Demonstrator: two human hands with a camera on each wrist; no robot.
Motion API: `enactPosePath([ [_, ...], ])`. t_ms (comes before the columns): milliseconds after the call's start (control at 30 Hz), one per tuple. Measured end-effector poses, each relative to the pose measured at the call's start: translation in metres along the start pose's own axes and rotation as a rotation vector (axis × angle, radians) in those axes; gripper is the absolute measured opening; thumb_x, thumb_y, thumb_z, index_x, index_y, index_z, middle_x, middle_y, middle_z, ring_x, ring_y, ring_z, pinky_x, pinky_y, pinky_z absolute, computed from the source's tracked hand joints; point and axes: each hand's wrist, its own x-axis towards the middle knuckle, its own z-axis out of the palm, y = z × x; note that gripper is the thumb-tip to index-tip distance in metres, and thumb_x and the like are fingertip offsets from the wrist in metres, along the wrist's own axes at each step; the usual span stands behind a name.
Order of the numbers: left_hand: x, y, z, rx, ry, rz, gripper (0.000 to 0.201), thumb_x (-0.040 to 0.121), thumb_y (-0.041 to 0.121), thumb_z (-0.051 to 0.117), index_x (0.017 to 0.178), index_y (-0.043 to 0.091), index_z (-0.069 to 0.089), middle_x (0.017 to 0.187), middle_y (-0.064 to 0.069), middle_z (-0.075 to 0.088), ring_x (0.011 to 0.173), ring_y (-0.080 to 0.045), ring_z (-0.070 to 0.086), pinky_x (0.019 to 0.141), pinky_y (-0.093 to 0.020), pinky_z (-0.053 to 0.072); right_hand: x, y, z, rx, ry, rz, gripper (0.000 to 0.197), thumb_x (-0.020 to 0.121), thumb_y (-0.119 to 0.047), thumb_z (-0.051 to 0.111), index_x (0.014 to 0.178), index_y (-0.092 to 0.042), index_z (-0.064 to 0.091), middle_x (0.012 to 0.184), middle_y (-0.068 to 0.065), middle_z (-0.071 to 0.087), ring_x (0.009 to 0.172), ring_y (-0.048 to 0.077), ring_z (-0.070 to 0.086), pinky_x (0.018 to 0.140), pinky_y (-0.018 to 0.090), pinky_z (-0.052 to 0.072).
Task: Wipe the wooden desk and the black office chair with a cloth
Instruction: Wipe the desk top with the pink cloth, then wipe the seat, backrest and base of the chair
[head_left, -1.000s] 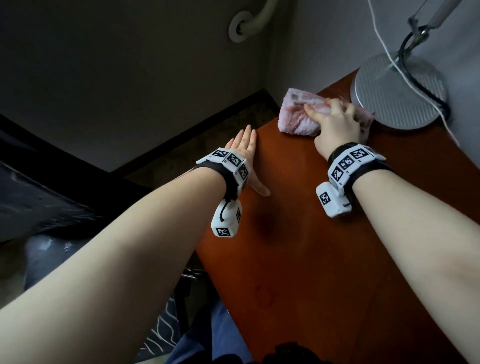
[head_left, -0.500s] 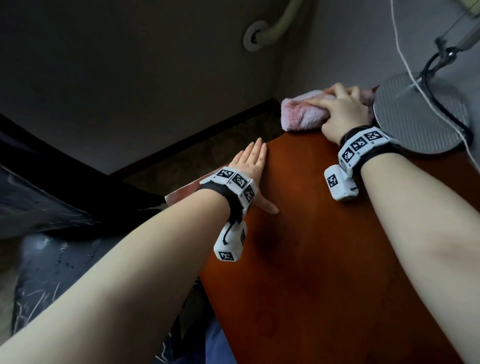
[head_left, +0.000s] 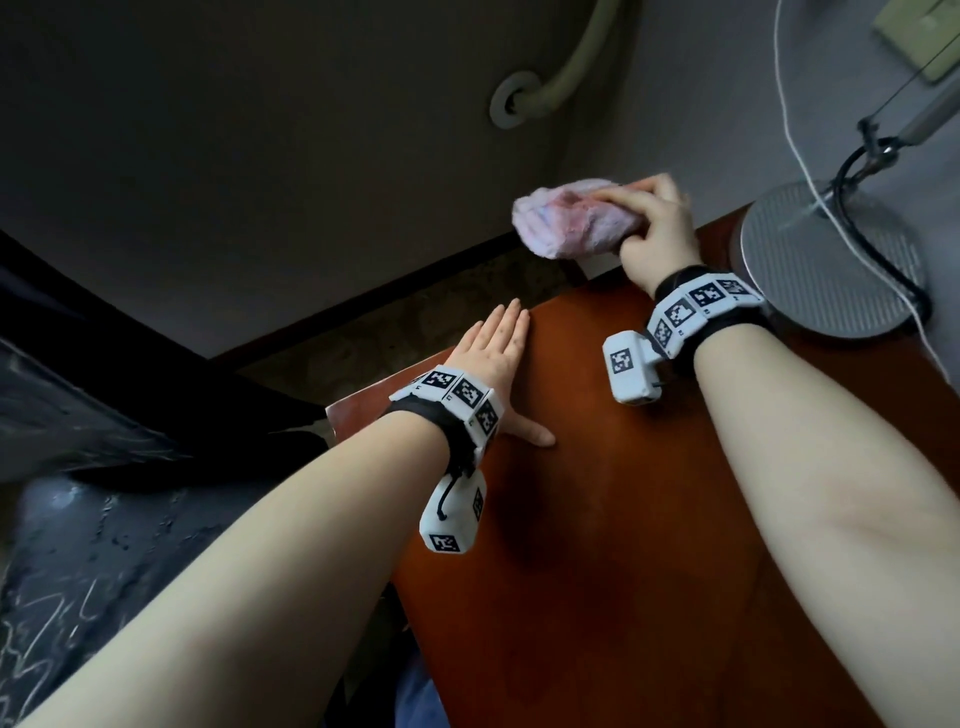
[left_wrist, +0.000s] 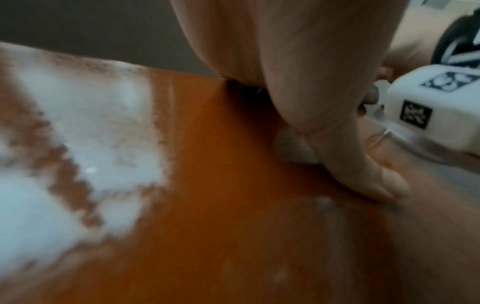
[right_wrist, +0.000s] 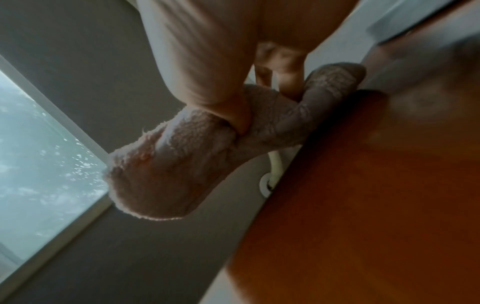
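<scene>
- The right hand (head_left: 657, 234) has its fingers and thumb curled round a bunched pink cloth (head_left: 574, 224). A second ago it pressed that cloth flat on the desk (head_left: 597, 519) just beside the lamp base (head_left: 826, 260); now it has carried it to the far left corner.
- In the right wrist view the cloth (right_wrist: 187, 164) hangs mostly past the desk edge (right_wrist: 350, 185), with only the part nearest the fingers touching the wood.
- I judge this to be the end of an outward stroke: the far strip beside the lamp has been covered and the corner is being finished.
- The left hand (head_left: 493, 358) holds nothing. It lies flat, fingers straight and together along the left edge and thumb spread on the top, much where it lay a second ago, apparently bracing.
- In the left wrist view the thumb (left_wrist: 363, 174) presses the wood; the pale patches on the desk (left_wrist: 221, 226) there are blurred, and I cannot tell glare from dust.
- The broad near part of the desk probably remains to be wiped.
- The dark shape at lower left may be the black office chair (head_left: 104, 545); neither hand is near it, so that half of the task looks untouched.
</scene>
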Motion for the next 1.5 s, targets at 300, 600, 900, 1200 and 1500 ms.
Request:
enactPosePath([
  [300, -0.038, 0.007, 0.019, -0.015, 0.145, -0.178, 0.120, 0.074, 0.076, 0.051, 0.149, 0.006, -0.011, 0.158, -0.010, -0.016, 0.145, -0.022, -0.015, 0.119, -0.036, -0.007, -0.042, -0.063, 0.030, 0.409, -0.121, 0.035, 0.065, 0.070, 0.020, 0.042, 0.114, -0.020, 0.067, 0.116, 0.003, 0.046, 0.114, 0.020, 0.049, 0.092, 0.006, 0.038],
  [600, -0.091, -0.032, 0.007, -0.469, 0.549, -0.328, 0.067, 0.093, 0.030, 0.053, 0.149, 0.010, 0.022, 0.156, -0.007, 0.023, 0.144, -0.021, 0.020, 0.116, -0.032, 0.015, -0.116, -0.149, 0.023, 0.765, -0.178, 0.172, 0.060, 0.077, 0.027, 0.035, 0.109, -0.017, 0.062, 0.131, 0.011, 0.046, 0.084, 0.003, 0.058, 0.054, 0.008, 0.047],
  [900, -0.197, -0.076, 0.005, -1.441, 0.846, -0.469, 0.032, 0.077, 0.016, 0.065, 0.109, 0.017, 0.060, 0.090, 0.006, 0.066, 0.084, -0.011, 0.064, 0.068, -0.020, 0.050, -0.190, -0.230, 0.075, 0.686, -0.544, 0.161, 0.056, 0.080, 0.020, 0.048, 0.121, -0.017, 0.059, 0.100, -0.002, 0.066, 0.094, 0.008, 0.063, 0.072, 0.017, 0.052],
  [1200, -0.350, -0.127, 0.073, -1.809, 0.884, -0.510, 0.078, 0.057, 0.048, 0.080, 0.117, 0.004, 0.057, 0.104, -0.010, 0.069, 0.093, -0.021, 0.069, 0.087, -0.035, 0.055, -0.325, -0.324, 0.143, 0.449, -0.743, -0.057, 0.060, 0.078, 0.021, 0.046, 0.123, -0.017, 0.057, 0.101, 0.002, 0.063, 0.090, 0.003, 0.058, 0.079, 0.005, 0.043],
  [1500, -0.471, -0.161, 0.147, -1.828, 1.001, -0.858, 0.022, 0.083, 0.035, 0.064, 0.093, 0.016, 0.059, 0.094, -0.003, 0.063, 0.091, -0.021, 0.062, 0.094, -0.040, 0.052, -0.446, -0.362, 0.190, 0.105, -0.832, -0.419, 0.071, 0.077, -0.021, 0.071, 0.140, -0.032, 0.041, 0.115, 0.001, 0.047, 0.107, 0.013, 0.050, 0.099, 0.031, 0.044],
])
